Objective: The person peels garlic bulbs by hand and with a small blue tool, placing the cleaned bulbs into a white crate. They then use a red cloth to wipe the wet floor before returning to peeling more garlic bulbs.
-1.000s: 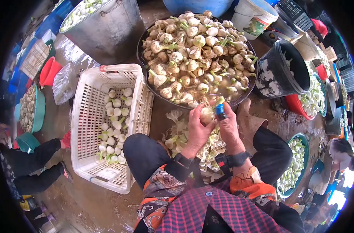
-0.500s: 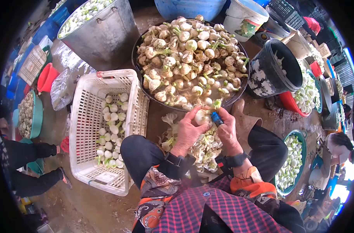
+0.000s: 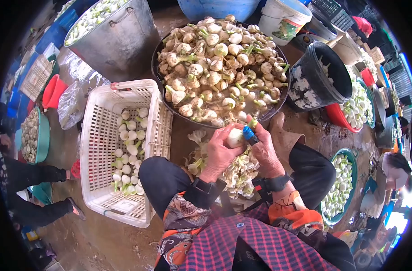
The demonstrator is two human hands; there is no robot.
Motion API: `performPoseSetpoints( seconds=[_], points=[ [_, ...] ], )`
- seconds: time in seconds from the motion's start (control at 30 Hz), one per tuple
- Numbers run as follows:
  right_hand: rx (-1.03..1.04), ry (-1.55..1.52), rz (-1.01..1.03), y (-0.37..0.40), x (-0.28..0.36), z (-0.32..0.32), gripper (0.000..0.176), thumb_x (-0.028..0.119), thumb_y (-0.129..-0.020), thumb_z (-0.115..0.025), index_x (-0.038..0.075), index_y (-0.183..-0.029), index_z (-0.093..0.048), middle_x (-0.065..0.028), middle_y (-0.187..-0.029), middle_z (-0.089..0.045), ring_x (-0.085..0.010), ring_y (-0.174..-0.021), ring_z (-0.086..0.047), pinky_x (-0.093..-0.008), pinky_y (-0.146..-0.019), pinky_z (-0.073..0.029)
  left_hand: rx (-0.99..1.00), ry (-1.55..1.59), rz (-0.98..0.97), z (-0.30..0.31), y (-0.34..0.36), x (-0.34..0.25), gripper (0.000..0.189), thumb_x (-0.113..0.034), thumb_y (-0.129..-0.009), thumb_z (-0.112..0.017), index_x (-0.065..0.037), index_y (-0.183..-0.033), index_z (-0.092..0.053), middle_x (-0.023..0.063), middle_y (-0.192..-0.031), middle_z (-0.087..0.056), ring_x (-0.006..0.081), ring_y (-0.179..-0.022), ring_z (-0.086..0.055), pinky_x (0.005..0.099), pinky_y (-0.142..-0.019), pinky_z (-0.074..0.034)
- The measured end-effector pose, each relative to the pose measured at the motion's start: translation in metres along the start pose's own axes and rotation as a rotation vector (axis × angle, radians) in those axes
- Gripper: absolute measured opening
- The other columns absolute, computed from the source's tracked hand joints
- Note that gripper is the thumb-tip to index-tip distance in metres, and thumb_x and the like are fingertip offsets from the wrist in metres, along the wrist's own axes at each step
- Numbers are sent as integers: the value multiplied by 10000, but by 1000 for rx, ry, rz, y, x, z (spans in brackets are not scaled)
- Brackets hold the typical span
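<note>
In my left hand is a peeled white garlic bulb, wrapped by fingers and thumb. My right hand is closed beside it, gripping a small blue tool against the bulb's side; its blade, if any, is hidden. A short green stem shows by the right fingertips. Below both hands lies a heap of papery garlic peelings. Just beyond them stands a wide dark basin piled with unpeeled, muddy garlic bulbs, with brownish water at its near side.
At left stands a white plastic crate with peeled bulbs inside. A metal bucket, a black bucket and a white pail surround the basin. A green tub sits at right. Other people are at both sides.
The blue tool has shifted slightly left and up across the bulb. The green stem is tilted and lower by my right fingertips. My left hand keeps its hold on the bulb.
</note>
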State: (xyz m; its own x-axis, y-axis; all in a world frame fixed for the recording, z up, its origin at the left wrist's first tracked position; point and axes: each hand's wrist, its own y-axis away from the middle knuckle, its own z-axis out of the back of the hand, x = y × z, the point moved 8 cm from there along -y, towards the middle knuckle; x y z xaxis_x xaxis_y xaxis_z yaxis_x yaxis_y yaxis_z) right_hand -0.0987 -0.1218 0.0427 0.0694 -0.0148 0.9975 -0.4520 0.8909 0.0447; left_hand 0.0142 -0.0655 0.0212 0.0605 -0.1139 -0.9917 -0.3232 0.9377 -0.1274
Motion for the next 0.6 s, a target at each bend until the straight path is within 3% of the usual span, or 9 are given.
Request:
performPoseSetpoints(
  seconds=[0.1, 0.23, 0.33, 0.43, 0.53, 0.57, 0.6],
  points=[
    [68, -17, -1, 3, 8, -3, 340, 160, -919, -484, 8, -1224, -469, -82, -1047, -605, -122, -949, -525, -269, -867, -409, 22, 285, 243, -1, 0, 20, 624, 66, -662, -703, -26, -1237, -480, 47, -1036, -566, 115, -903, -577, 243, -736, -522],
    [-11, -64, -19, 7, 8, -6, 272, 74, -911, -445, 18, -1162, -535, -66, -1066, -588, -129, -975, -516, -268, -883, -397, 50, 322, 283, -3, 0, 19, 641, 54, -648, -712, -25, -1240, -480, 51, -1033, -567, 118, -890, -580, 239, -727, -517],
    [-101, -175, -88, 9, -1, 0, 245, 73, -899, -498, 8, -1129, -550, -43, -1014, -599, -105, -904, -528, -240, -824, -418, -55, -185, 24, 8, -1, -8, 665, 18, -613, -741, -14, -1227, -488, 68, -1037, -541, 139, -910, -571, 253, -745, -510],
    [-157, -121, -235, 9, -20, 4, 240, 69, -839, -606, -11, -1064, -585, -22, -904, -617, -66, -790, -522, -210, -711, -434, -126, -391, -162, 7, 2, -29, 680, -15, -591, -757, -9, -1218, -494, 88, -1047, -515, 149, -926, -558, 257, -762, -501],
    [-68, -211, -186, 4, -23, 6, 222, 50, -813, -624, -20, -1024, -606, -24, -861, -621, -72, -739, -526, -222, -660, -438, -36, -76, 39, 6, 2, -11, 672, -3, -593, -758, 7, -1209, -490, 94, -1043, -534, 164, -902, -576, 258, -769, -501],
    [-34, -200, -170, 5, -16, 8, 226, 84, -803, -641, -28, -998, -615, -31, -848, -624, -73, -702, -528, -226, -620, -439, -2, 97, 64, 4, -2, -2, 544, -175, -704, -712, 14, -1170, -505, 104, -941, -581, 174, -752, -607, 251, -662, -520],
    [18, -278, -157, 5, -19, 11, 286, 162, -806, -650, -29, -1014, -606, -34, -850, -621, -82, -698, -544, -228, -604, -446, 88, 389, 233, -3, 2, 14, 504, -242, -738, -665, 10, -1148, -513, 103, -895, -591, 176, -685, -601, 251, -609, -515]
  ],
)
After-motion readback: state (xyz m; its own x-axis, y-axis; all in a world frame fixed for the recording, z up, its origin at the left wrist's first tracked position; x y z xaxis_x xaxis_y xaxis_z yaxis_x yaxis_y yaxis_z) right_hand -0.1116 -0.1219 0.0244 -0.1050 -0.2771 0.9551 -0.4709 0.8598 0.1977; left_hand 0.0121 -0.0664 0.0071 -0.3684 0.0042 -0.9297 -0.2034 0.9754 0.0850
